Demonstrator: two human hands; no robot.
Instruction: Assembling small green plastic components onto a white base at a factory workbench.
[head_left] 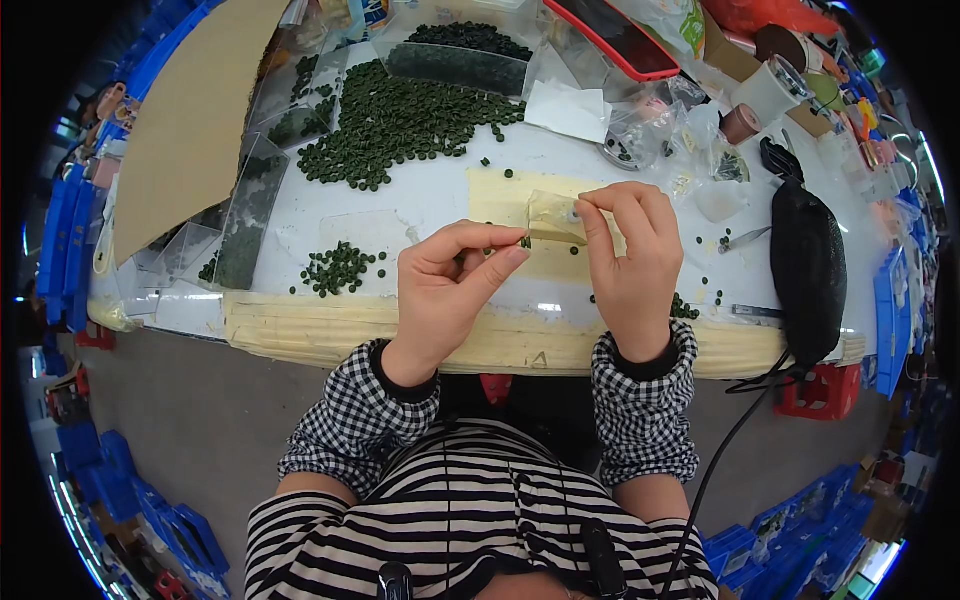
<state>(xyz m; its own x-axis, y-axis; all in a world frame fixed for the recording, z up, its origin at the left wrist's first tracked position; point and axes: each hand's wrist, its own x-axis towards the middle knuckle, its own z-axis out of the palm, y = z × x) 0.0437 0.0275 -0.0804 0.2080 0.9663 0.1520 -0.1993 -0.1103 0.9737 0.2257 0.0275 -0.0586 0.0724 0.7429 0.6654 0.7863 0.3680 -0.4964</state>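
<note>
- The thing in hand is a small clear plastic bag (556, 217), held up just over the pale yellow mat (497, 197) near the front of the white table (420, 215). Its long axis runs roughly left-right, mouth end facing my left side.
- My right hand (630, 255) has the bag's right end pinched between thumb and fingers, closed tight on it.
- My left hand (452, 282) sits just left of the bag's open end, thumb and forefinger closed together. There's a tiny dark green bead (525, 241) right at those fingertips, but I can't tell for sure if it's actually gripped.
- So the bag lies just to the right of the left fingertips, nearly touching, and the left hand is the nearer one to the mouth.
- A small cluster of green beads (340, 268) lies left of my left hand, a big spread of them (400, 125) further back.
- A black pouch (808, 265) rests at the right edge, tweezers (745, 238) just beside it.
</note>
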